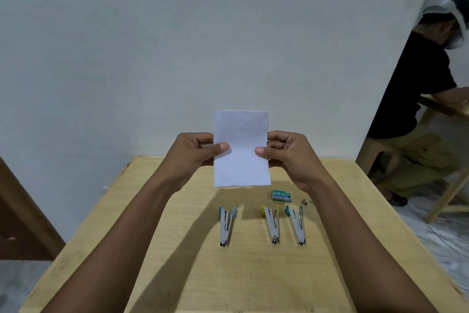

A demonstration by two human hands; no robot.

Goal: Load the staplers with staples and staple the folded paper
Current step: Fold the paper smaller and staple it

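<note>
My left hand (195, 150) and right hand (286, 151) pinching the folded paper (241, 147) upright by its side edges above the table (253, 274), three opened staplers (273, 223) lying below, staple box (281, 195) near them

Both hands hold a folded white paper (241, 149) upright in the air above the far part of a wooden table (177, 274). The left hand (194, 151) pinches the paper's left edge, thumb on the front; the right hand (289, 152) pinches its right edge the same way. On the table lie three staplers, all swung open: a blue stapler (225, 226) near the middle, a yellow stapler (272, 225) and a green stapler (297, 225) closer to the right edge. A small green staple box (282, 195) lies beyond them, with loose staples (304, 201) just beside it. Past the table's right edge, another person (418, 99) sits at a second table.
</note>
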